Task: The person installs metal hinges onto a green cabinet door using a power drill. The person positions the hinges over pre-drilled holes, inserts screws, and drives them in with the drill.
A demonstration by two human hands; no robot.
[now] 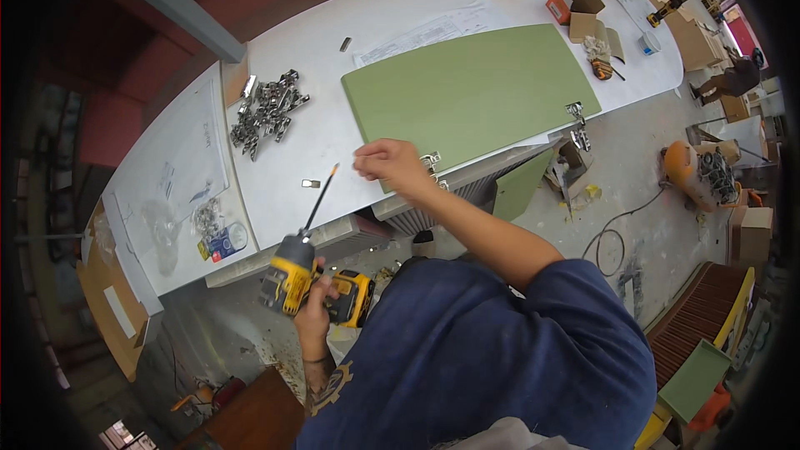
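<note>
My left hand [315, 304] grips a yellow and black cordless drill [287, 279] by its handle. Its long bit [321, 197] points up and away over the table's near edge. My right hand [390, 165] is a little right of the bit tip, fingers pinched together; whatever is in them is too small to make out. Beneath that wrist, a metal hinge [432, 162] sits at the near edge of a green cabinet door panel [471, 87]. Another hinge [577, 121] is at the panel's right end. A small metal plate [311, 184] lies left of the bit.
A heap of metal hinges [267, 112] lies on the white table [321, 62]. Farther left are a plastic bag [162, 233] and small hardware [208, 217]. Opened boxes [585, 12] and an orange-handled screwdriver [602, 69] lie far right. An orange compressor [683, 168] stands on the floor.
</note>
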